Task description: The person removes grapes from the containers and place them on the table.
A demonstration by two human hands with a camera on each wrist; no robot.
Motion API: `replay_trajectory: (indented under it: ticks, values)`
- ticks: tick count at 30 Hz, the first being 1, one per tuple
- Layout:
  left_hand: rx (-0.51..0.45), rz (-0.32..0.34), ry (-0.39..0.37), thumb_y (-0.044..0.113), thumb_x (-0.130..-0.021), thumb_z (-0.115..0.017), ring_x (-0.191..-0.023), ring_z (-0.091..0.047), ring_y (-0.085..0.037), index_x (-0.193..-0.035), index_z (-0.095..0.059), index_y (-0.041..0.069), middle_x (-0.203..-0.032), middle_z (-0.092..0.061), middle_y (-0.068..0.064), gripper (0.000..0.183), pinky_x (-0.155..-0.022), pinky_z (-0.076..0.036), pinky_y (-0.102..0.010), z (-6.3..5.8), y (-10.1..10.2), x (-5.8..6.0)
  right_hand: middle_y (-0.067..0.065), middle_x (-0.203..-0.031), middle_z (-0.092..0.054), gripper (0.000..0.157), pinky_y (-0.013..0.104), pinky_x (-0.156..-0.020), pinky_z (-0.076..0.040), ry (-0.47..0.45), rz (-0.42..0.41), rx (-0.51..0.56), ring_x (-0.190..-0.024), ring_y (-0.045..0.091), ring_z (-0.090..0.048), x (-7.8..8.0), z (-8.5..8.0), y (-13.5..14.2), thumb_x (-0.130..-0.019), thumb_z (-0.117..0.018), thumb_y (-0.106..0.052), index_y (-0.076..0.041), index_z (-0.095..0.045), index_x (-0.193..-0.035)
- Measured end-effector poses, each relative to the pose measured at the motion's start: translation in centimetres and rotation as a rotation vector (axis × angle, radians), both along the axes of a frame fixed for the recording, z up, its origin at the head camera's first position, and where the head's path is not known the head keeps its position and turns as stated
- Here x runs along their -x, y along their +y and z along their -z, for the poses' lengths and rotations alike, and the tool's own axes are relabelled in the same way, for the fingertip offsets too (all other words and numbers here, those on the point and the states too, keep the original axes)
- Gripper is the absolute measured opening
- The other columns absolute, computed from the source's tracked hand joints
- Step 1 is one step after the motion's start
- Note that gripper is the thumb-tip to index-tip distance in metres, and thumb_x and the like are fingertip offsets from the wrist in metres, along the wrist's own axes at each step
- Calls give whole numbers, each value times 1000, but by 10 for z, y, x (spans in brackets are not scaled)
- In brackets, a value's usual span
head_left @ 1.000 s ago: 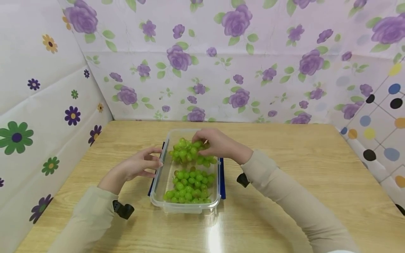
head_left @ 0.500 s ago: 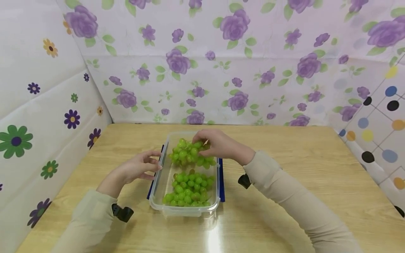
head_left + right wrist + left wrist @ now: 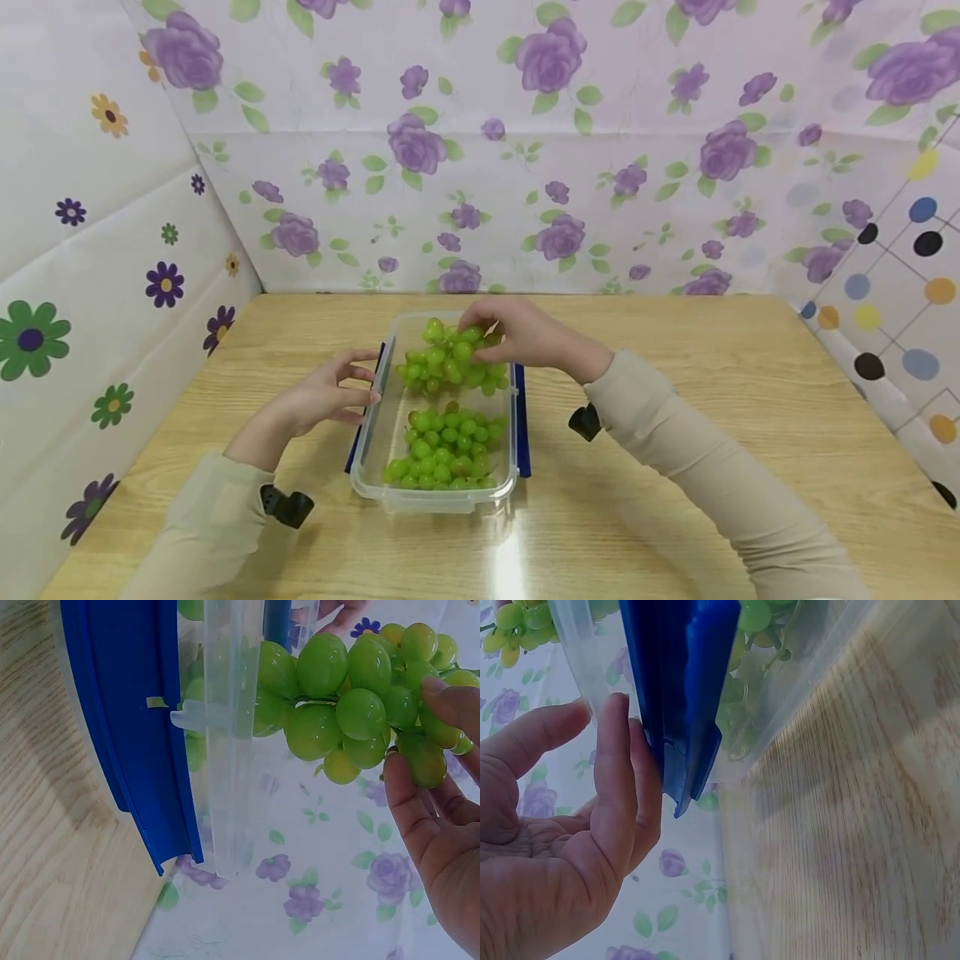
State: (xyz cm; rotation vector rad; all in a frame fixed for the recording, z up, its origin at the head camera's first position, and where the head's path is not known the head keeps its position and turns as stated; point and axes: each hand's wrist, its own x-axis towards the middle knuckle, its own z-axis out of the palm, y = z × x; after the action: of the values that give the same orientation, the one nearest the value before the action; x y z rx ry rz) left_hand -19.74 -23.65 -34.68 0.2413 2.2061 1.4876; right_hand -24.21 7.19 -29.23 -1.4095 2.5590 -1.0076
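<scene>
A bunch of green grapes [image 3: 435, 367] is pinched between the thumb and fingers of my right hand [image 3: 528, 335], over the far half of a clear plastic food container [image 3: 431, 500]. In the right wrist view the held grapes [image 3: 360, 705] stand above the rim, and the fingertips press individual berries. Another green bunch [image 3: 442, 454] lies in the near half. Along the container's left side, my left hand [image 3: 315, 398] has its fingers spread and loosely bent. The left wrist view has its thumb tip at the rim and its fingers against a blue side latch [image 3: 679, 682].
A second blue latch [image 3: 522, 425] hangs folded out on the container's right side. All stands on a light wooden table [image 3: 675, 433]. A purple-flowered sheet [image 3: 480, 167] closes off the back, with patterned sheets left and right. Black wrist cameras [image 3: 288, 506] sit on both cuffs.
My right hand has risen slightly, and the gripped grape bunch has come up and spread a little with it. The left hand stays at the container's left side.
</scene>
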Motion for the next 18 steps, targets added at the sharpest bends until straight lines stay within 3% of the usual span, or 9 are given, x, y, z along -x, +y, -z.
replay_trajectory:
  ticks: [18]
  values:
    - [10,42,6,11,-93,-59,-107,-55,-27,-152,-10,5,-139,-27,-30,77,-86,-53,-43,-1,2,2,10,-109,-64,28,27,-77,-53,-7,9,6,-95,21,-62,-5,-16,9,-83,-70,-3,-3,-64,-110]
